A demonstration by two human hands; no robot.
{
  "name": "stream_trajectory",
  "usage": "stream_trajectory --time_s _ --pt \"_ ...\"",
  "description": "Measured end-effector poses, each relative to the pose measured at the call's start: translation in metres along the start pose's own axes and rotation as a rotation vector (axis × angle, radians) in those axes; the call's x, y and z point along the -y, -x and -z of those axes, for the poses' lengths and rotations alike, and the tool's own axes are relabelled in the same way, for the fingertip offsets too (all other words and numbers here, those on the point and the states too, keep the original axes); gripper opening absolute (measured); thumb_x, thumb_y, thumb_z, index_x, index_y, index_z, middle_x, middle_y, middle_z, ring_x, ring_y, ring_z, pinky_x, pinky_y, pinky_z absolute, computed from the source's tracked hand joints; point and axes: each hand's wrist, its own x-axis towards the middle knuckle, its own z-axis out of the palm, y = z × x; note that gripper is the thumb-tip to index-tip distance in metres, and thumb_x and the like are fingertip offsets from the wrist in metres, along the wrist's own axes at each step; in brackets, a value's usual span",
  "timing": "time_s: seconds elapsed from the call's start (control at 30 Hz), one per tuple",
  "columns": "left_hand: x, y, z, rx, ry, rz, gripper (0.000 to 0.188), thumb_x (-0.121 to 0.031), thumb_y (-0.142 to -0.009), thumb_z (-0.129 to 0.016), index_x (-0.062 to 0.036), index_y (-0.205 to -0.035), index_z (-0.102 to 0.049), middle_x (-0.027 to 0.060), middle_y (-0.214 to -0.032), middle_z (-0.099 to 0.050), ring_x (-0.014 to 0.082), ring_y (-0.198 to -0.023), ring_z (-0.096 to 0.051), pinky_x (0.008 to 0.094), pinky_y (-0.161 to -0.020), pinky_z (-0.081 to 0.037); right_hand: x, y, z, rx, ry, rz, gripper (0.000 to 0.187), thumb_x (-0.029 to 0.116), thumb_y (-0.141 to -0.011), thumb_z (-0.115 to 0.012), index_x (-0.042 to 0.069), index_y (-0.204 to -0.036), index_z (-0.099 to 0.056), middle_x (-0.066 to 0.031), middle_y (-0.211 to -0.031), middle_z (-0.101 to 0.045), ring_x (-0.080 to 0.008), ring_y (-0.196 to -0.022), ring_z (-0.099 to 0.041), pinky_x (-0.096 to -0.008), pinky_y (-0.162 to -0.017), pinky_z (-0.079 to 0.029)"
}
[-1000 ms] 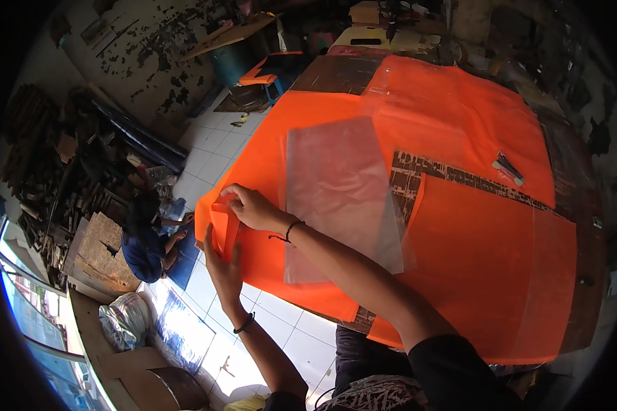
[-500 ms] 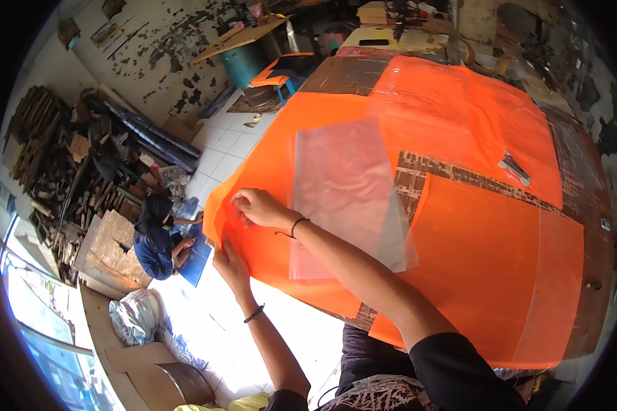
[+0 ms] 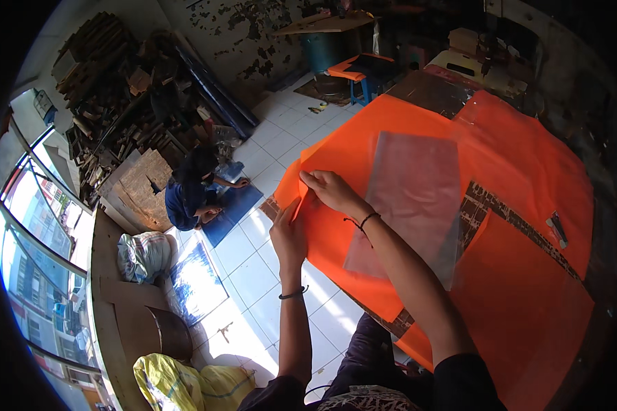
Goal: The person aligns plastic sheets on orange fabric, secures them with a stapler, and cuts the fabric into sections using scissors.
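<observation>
At the left end of the table, a large orange sheet [image 3: 349, 147] has its edge raised and folded over. My left hand [image 3: 288, 236] grips that edge from the near side, thumb pointing up along the fold. Just beyond it, my right hand [image 3: 332, 192] pinches the same edge, fingers bent and partly hidden. On top of the sheet, right of my hands, lies a translucent plastic sheet [image 3: 415, 198]. Another orange sheet [image 3: 514, 294] covers the near right of the table, and an orange piece under clear film [image 3: 528, 144] the far right.
A slim cutter-like tool [image 3: 557, 229] rests at the far right. Bare brown tabletop [image 3: 490, 212] shows between the sheets. On the tiled floor at left, a person [image 3: 192, 188] crouches over a blue sheet [image 3: 233, 212]. Sacks [image 3: 144, 257] and a wood pile [image 3: 127, 89] stand beyond.
The view has swung left, so the table appears further right. My right hand has come down onto the sheet's edge, which is now folded over; my left hand still holds it.
</observation>
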Motion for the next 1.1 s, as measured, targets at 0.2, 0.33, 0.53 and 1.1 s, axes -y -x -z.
stream_trajectory --time_s 0.2,0.33,0.53,1.1 --pt "-0.003 -0.001 -0.003 0.029 0.085 0.036 0.035 -0.004 -0.078 -0.060 -0.0031 -0.112 -0.064 0.0162 -0.111 -0.062 0.0329 -0.098 -0.062 0.0363 -0.083 -0.049 -0.008 -0.005 0.002 -0.010 0.139 0.144 0.036 0.035 -0.091 -0.056 0.001 -0.080 -0.059 -0.0028 -0.069 -0.056 -0.0109 -0.067 -0.054 -0.0275 -0.064 -0.044" --pt "-0.004 -0.001 0.000 0.019 0.013 -0.033 0.032 -0.009 -0.082 -0.062 -0.0027 -0.113 -0.063 0.0160 -0.111 -0.063 0.0314 -0.098 -0.063 0.0353 -0.084 -0.049 -0.009 -0.003 0.002 -0.042 0.087 0.174 0.033 0.032 -0.091 -0.057 -0.001 -0.089 -0.063 -0.0048 -0.075 -0.059 -0.0104 -0.072 -0.054 -0.0281 -0.067 -0.045" --pt "0.001 0.001 -0.001 -0.009 0.022 -0.048 0.031 -0.012 -0.082 -0.065 -0.0030 -0.112 -0.063 0.0165 -0.109 -0.062 0.0341 -0.096 -0.062 0.0372 -0.081 -0.050 -0.004 0.002 -0.001 -0.025 0.093 0.141 0.030 0.030 -0.093 -0.055 0.001 -0.090 -0.062 -0.0006 -0.075 -0.056 -0.0075 -0.071 -0.051 -0.0255 -0.066 -0.043" --pt "0.007 -0.002 -0.008 -0.112 0.119 -0.089 0.032 0.006 -0.083 -0.042 0.0026 -0.114 -0.051 0.0214 -0.100 -0.059 0.0394 -0.089 -0.060 0.0436 -0.076 -0.048 0.024 -0.001 0.013 0.034 -0.207 0.146 0.034 0.034 -0.097 -0.048 0.001 -0.096 -0.058 -0.0032 -0.083 -0.058 -0.0109 -0.073 -0.060 -0.0289 -0.067 -0.056"
